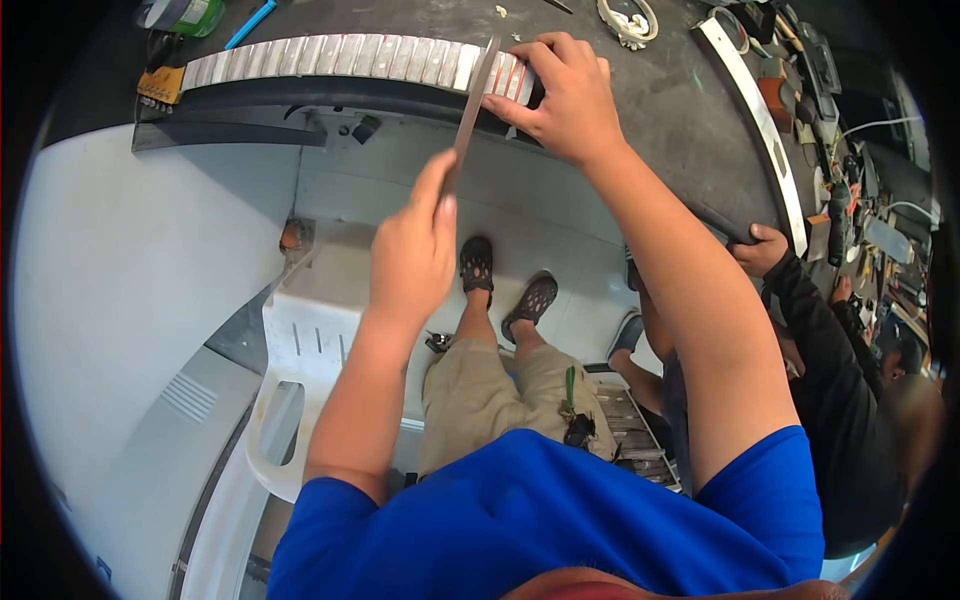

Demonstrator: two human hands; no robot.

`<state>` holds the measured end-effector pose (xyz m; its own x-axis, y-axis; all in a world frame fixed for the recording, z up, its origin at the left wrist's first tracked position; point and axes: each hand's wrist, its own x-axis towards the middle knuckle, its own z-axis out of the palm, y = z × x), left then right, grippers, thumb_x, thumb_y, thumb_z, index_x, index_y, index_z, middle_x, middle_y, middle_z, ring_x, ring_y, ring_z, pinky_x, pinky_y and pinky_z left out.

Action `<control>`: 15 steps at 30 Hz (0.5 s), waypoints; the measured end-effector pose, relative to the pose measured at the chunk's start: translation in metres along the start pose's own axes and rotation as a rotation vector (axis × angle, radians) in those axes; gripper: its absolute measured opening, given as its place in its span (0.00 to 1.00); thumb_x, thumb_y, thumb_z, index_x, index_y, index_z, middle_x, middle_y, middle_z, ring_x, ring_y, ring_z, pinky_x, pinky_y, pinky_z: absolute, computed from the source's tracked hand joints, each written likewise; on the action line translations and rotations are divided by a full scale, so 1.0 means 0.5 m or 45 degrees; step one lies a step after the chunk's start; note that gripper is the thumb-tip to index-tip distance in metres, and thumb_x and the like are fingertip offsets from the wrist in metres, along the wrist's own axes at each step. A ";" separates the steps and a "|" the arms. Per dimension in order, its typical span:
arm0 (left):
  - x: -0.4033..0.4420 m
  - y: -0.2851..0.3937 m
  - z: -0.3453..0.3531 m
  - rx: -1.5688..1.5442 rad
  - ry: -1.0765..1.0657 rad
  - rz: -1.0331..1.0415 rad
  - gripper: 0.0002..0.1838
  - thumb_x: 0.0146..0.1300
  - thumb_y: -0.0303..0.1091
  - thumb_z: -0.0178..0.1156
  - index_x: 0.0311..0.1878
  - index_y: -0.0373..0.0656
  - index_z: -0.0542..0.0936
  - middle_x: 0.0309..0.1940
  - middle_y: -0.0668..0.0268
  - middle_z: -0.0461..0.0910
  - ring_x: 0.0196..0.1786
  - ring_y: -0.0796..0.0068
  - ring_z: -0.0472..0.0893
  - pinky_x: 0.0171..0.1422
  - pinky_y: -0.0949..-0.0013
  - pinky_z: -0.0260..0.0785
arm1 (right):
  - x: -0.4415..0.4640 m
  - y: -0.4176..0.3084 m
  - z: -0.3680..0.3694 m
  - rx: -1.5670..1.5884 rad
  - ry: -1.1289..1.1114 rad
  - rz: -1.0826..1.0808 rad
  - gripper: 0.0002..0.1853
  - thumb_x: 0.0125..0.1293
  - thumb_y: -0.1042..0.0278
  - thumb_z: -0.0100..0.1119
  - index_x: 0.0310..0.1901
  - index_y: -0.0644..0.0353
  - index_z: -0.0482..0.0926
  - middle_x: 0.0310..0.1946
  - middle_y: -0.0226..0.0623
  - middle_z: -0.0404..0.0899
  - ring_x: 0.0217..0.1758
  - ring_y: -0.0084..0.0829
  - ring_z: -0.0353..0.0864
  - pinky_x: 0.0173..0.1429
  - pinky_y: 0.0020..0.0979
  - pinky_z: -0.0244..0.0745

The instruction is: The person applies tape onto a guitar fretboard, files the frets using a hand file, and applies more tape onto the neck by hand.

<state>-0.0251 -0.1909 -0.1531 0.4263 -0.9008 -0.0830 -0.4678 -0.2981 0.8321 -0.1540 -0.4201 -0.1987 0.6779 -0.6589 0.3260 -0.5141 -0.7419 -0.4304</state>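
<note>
A guitar neck [330, 58] lies along the edge of the dark bench, its fingerboard covered in pale strips between the frets. Red lines show on the strips near its right end. The yellowish headstock [160, 88] with tuners is at the far left. My left hand [415, 245] is closed around the lower end of a long flat file [472, 125], which slants up across the neck. My right hand [570, 95] grips the neck's right end, thumb on the near side and fingers on the far side. Its palm hides part of that end.
A long pale metal strip [757, 125] lies on the bench [690, 150] at right, with a co-worker's hand [762, 248] at its lower end. Beyond are many tools. A roll of tape [628, 22], a blue tool [250, 24] and a green jar [198, 16] lie around. A white chair [310, 330] stands left.
</note>
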 end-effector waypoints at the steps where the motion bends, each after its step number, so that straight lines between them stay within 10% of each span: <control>1: 0.034 0.008 0.011 0.024 0.028 0.036 0.24 0.85 0.33 0.54 0.81 0.47 0.75 0.30 0.54 0.83 0.28 0.55 0.80 0.40 0.57 0.73 | -0.002 -0.002 0.000 0.001 -0.003 0.003 0.33 0.56 0.34 0.82 0.55 0.51 0.90 0.56 0.34 0.85 0.61 0.41 0.80 0.62 0.46 0.69; 15: 0.125 0.061 0.015 0.258 -0.138 -0.082 0.25 0.81 0.26 0.57 0.79 0.43 0.76 0.64 0.43 0.87 0.55 0.40 0.91 0.59 0.48 0.82 | -0.004 0.007 0.006 -0.026 0.005 -0.042 0.34 0.58 0.36 0.82 0.57 0.51 0.89 0.58 0.33 0.84 0.62 0.42 0.79 0.64 0.46 0.69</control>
<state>-0.0187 -0.2589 -0.1371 0.3798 -0.9031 -0.2003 -0.5925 -0.4037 0.6971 -0.1557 -0.4209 -0.2036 0.6926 -0.6347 0.3427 -0.5025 -0.7654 -0.4020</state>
